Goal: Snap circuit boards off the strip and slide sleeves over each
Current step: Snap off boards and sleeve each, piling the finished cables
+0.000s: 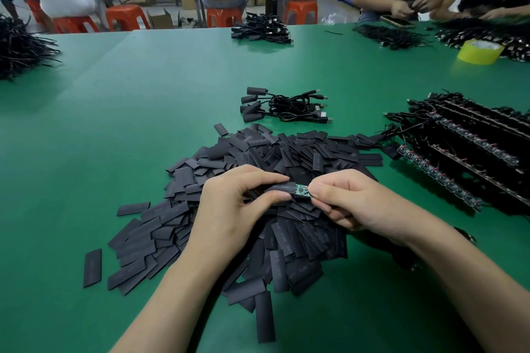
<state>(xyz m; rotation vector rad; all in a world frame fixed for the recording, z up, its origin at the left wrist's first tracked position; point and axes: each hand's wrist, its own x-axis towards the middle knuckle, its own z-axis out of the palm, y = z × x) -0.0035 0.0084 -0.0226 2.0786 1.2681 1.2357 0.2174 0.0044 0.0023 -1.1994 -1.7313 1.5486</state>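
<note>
Step in hand: sliding 1 black sleeve point(279, 188) over 1 small green circuit board point(301, 190), held above the sleeve pile point(258, 209).
Left hand point(238, 203): thumb and forefinger pinch the sleeve near its open mouth.
Right hand point(347, 198): fingertips pinch the board's far end, where red wires seem to join it.
Board position: its left end sits at or just inside the sleeve mouth; most of the green face is bare.
Doing it well: I judge the sleeve mouth should be kept rounded open, the board level with the sleeve's axis, and the push steady from the wire end.
Risk: a tilted board could catch the sleeve's edge.
Supply: board strips point(464, 157) lie at right; finished cables point(284, 109) rest beyond the pile on the green table point(143, 94).
</note>
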